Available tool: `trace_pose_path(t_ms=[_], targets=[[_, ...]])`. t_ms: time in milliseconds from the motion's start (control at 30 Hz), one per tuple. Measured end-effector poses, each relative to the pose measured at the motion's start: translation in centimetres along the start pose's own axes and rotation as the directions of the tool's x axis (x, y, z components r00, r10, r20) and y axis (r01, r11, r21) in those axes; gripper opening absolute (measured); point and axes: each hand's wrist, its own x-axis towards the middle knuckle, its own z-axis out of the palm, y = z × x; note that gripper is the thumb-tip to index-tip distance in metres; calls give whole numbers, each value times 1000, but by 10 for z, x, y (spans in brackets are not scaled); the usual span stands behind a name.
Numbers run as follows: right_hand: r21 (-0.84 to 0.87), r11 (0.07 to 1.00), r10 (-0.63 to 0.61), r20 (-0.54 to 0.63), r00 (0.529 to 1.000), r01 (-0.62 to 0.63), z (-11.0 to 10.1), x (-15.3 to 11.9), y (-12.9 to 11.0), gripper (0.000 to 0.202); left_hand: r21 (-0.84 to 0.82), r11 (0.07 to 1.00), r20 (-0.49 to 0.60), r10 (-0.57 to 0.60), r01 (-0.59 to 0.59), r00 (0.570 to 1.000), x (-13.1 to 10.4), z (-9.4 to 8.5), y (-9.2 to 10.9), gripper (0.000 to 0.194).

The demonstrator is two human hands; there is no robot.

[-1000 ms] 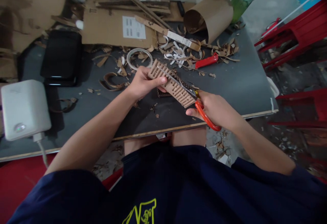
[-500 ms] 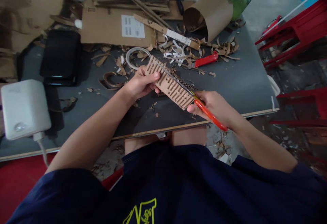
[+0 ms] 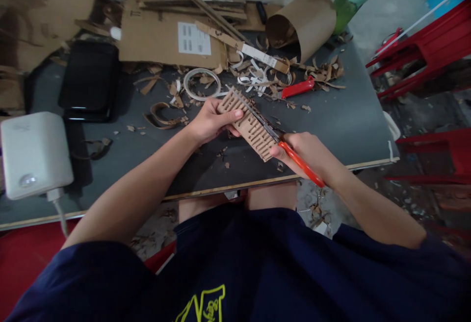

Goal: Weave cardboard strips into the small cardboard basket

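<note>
A ridged strip of corrugated cardboard (image 3: 253, 128) slants down to the right above the dark table (image 3: 206, 162). Its upper left end is pinched by my left hand (image 3: 213, 122), thumb on top. My right hand (image 3: 312, 153) is closed on the red-handled scissors (image 3: 300, 161), whose blades run along the strip's upper edge. The right thumb is by the strip's lower right end. Behind the strip, more ridged cardboard shows in part, mostly hidden.
Behind are a tape roll (image 3: 187, 85), a red cutter (image 3: 298, 87), paper scraps (image 3: 253, 79), a flat cardboard piece (image 3: 150, 37) and a cardboard tube (image 3: 314, 23). On the left lie a black case (image 3: 88, 79) and a white device (image 3: 37, 155) with a cable.
My left hand and the cardboard strip have shifted slightly right and down. The scissors have turned a little, and their blades show more along the strip's edge.
</note>
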Motion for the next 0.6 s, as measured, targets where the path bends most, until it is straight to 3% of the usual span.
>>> trace_pose_path(t_ms=[233, 400, 600], targets=[[-30, 998, -60, -46, 997, 58, 2, 3, 3, 66, -7, 1000, 39, -25, 25, 999, 0, -4, -2, 49], [-99, 995, 19, -58, 998, -25, -3, 5, 1, 66, 16, 1000, 30, -13, 13, 999, 0, -4, -2, 48], [-109, 994, -7, -69, 998, -1, 6, 12, 7, 69, 70, 998, 25, -5, 3, 1000, 2, -4, -4, 51]])
